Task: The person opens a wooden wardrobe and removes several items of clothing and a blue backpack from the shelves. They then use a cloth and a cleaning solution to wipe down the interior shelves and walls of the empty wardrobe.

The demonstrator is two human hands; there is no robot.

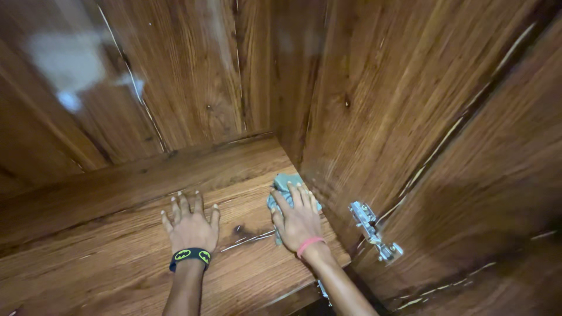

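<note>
Inside a wooden cupboard, looking down at its shelf (117, 246). Left hand (190, 225) flat on the bare boards, palm down, fingers spread wide toward 12 o'clock, holding nothing; black wristband (190, 256) with yellow emblems at the wrist. Right hand (298, 219) at 3 o'clock of the left, near but apart, pressed palm down on a grey-blue cloth (284, 182), fingers stretched over it rather than curled round it; pink band (309, 246) on that wrist. Cloth bunched under the fingers, sticking out at 12 o'clock, touching or almost touching the right side wall (374, 105) close to the back corner. Back wall (175, 76) at 12 o'clock, glossy, well apart from the left fingertips. Wide open shelf from 9 to 11 o'clock of the left hand. Front edge of the shelf at 6 o'clock, just behind the wrists. Metal hinge (372, 228) at 3 o'clock of the right hand, joining the side wall to the open door (503, 193).
</note>
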